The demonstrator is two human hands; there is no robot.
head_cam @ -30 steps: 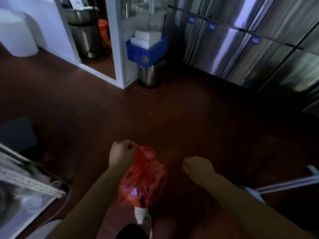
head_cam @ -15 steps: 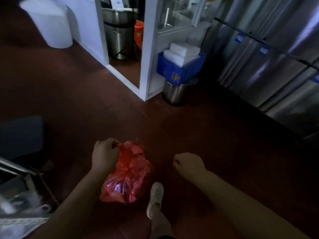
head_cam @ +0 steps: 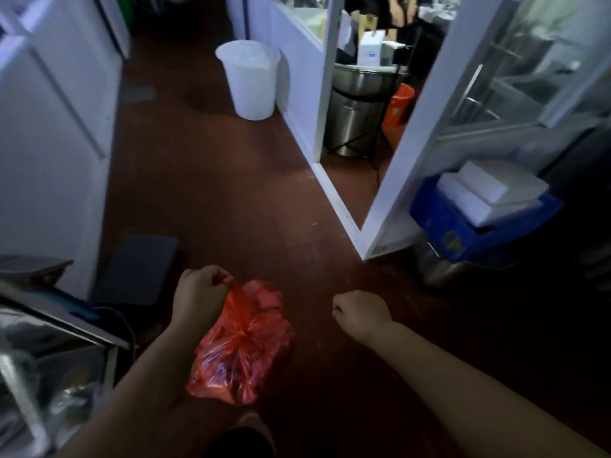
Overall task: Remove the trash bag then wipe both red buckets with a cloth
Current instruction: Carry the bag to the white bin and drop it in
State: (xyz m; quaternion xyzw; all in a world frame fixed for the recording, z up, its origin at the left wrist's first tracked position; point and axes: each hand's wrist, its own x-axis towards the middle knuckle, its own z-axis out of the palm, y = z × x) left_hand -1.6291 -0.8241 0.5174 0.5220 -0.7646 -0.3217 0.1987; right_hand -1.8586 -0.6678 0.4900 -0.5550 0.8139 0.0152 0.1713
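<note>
A full red plastic trash bag [head_cam: 244,348] hangs by its knotted top from my left hand [head_cam: 198,295], which grips the bag's neck above the dark red floor. To the right of the bag my right hand [head_cam: 358,314] is curled into a loose fist and holds nothing. One red bucket [head_cam: 398,105] stands on the floor inside the doorway ahead, beside a steel bin [head_cam: 355,110]. No cloth is in view.
A white lidded bin [head_cam: 251,79] stands by the wall ahead. A white door frame [head_cam: 406,153] splits the way. A blue crate [head_cam: 476,226] with white boxes sits on a steel pot at right. A steel counter [head_cam: 49,325] is at left. A person stands far inside the room.
The view has swung left and moved forward: the doorway, white bin and blue crate have shifted right and nearer. The bag still hangs from my left hand; my right fist is unchanged.
</note>
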